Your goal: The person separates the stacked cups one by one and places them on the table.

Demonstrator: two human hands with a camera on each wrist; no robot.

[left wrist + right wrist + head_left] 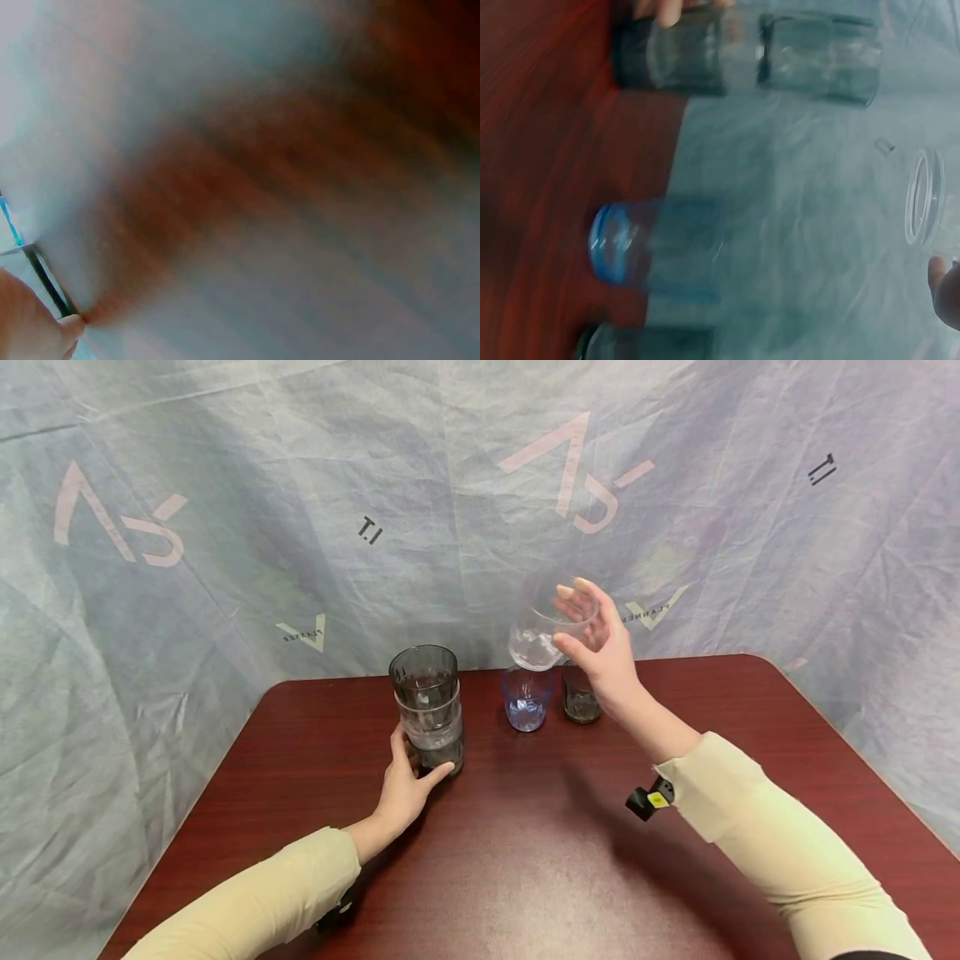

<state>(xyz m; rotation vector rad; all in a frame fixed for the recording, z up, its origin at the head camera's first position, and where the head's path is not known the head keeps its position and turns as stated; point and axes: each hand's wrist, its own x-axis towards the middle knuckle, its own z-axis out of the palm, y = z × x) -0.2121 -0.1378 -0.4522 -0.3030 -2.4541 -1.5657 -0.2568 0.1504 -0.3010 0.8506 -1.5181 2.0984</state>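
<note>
A stack of glasses [426,689] stands on the table left of centre, smoky grey at top and bottom with clear glass between. My left hand [401,789] grips its lowest part, thumb in front and fingers round the left side. Raised above the table, a clear glass [534,647] is held in my right hand [603,647], thumb on the near side and fingers behind. Below it stands a blue-tinted glass [527,706]; a dark grey glass [581,700] is just to the right. In the right wrist view the stack [817,60] lies sideways across the top.
The reddish-brown table [495,860] ends at a grey fabric backdrop [465,527] with printed marks, close behind the glasses. A black wrist camera [647,800] hangs under the right sleeve. Most of the left wrist view is blurred tabletop.
</note>
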